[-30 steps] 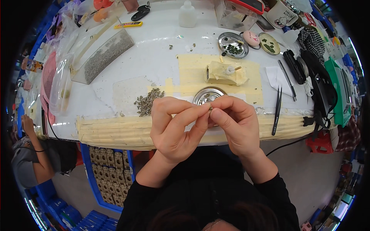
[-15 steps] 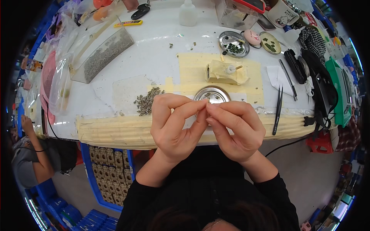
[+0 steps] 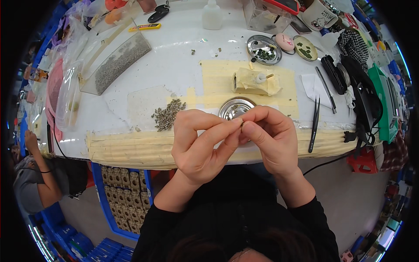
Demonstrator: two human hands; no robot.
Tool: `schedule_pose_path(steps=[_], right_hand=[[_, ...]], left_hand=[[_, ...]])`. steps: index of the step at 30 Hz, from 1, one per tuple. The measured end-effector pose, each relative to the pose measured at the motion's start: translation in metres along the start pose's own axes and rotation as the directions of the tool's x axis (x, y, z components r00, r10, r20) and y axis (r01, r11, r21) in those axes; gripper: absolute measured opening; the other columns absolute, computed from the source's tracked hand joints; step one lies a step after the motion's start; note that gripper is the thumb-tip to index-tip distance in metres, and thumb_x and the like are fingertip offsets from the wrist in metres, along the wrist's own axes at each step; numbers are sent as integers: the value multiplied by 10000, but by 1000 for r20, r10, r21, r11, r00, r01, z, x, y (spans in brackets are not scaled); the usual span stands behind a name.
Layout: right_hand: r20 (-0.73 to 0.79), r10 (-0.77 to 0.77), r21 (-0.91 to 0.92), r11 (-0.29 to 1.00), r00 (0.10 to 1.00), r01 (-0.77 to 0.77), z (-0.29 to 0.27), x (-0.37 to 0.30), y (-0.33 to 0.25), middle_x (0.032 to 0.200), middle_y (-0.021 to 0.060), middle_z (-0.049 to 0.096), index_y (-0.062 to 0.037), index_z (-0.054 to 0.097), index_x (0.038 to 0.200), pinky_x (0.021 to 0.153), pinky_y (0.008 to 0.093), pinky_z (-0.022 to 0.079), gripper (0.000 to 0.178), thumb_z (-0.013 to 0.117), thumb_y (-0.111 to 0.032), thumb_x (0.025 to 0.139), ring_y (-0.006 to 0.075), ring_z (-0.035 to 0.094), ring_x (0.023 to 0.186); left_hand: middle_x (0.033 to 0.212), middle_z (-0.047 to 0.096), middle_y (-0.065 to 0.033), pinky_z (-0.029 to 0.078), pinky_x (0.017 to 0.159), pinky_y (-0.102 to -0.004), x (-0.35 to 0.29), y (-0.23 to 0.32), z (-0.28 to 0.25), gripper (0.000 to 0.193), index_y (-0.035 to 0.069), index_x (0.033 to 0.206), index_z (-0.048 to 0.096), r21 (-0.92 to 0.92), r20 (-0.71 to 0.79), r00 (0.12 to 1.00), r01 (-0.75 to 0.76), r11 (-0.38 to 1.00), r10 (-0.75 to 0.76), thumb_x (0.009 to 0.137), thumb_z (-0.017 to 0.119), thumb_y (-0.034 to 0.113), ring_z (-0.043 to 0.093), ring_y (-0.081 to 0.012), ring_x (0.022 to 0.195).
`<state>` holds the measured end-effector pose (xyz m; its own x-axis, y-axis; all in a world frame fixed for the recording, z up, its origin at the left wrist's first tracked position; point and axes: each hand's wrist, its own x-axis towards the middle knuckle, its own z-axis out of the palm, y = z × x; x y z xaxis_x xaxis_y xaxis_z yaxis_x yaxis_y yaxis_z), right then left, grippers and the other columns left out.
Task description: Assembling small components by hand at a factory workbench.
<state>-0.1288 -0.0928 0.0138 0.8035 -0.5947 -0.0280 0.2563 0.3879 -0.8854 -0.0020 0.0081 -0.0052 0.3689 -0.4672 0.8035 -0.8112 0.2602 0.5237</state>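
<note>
My left hand (image 3: pixel 201 142) and my right hand (image 3: pixel 269 135) meet fingertip to fingertip over the near edge of the white table (image 3: pixel 174 70). Together they pinch one tiny dark piece (image 3: pixel 241 124), too small to make out. Just behind the fingertips stands a small round metal dish (image 3: pixel 233 106), partly hidden by my fingers. A heap of small grey-green bits (image 3: pixel 168 114) lies left of the dish. Behind the dish sits a lump wrapped in yellowish tape (image 3: pixel 255 81) on a patch of yellow tape.
Black tweezers (image 3: pixel 314 124) lie to the right, with a second metal dish of green bits (image 3: pixel 263 44) farther back. A clear tray of grey bits (image 3: pixel 117 61) lies at back left. Another person sits low at the left (image 3: pixel 37 174). Blue crates stand under the table.
My two hands have stayed pressed together over the table's edge; the fingers shifted slightly around the tiny piece. Nothing else has moved.
</note>
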Motion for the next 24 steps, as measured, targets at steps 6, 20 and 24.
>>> schedule_pose_path(steps=[6, 20, 24], right_hand=[[117, -540, -597, 633, 834, 493, 3, 1, 2, 885, 71, 676, 1, 719, 1037, 663, 242, 533, 236, 777, 32, 810, 127, 657, 759], [-14, -214, -211, 955, 977, 207, 6, -1, 9, 922, 81, 658, 13, 737, 1080, 695, 231, 521, 196, 711, 15, 886, 101, 640, 801], [1, -389, -466, 815, 921, 345, 3, 1, 8, 900, 77, 667, -4, 750, 1048, 663, 238, 524, 217, 750, 28, 833, 121, 650, 771]], left_hand=[[867, 621, -32, 428, 654, -300, 1, -1, 3, 269, 41, 944, 748, 36, -22, 999, 43, 998, -42, 694, 814, -33, 556, -188, 776], [865, 638, -22, 429, 631, -298, 2, -3, 1, 289, 55, 961, 748, -15, -41, 999, 7, 1000, -8, 694, 825, -26, 559, -181, 761], [858, 632, -26, 427, 631, -300, 2, -2, 3, 290, 48, 953, 750, 29, -43, 999, 10, 1000, -9, 685, 819, -35, 558, -187, 758]])
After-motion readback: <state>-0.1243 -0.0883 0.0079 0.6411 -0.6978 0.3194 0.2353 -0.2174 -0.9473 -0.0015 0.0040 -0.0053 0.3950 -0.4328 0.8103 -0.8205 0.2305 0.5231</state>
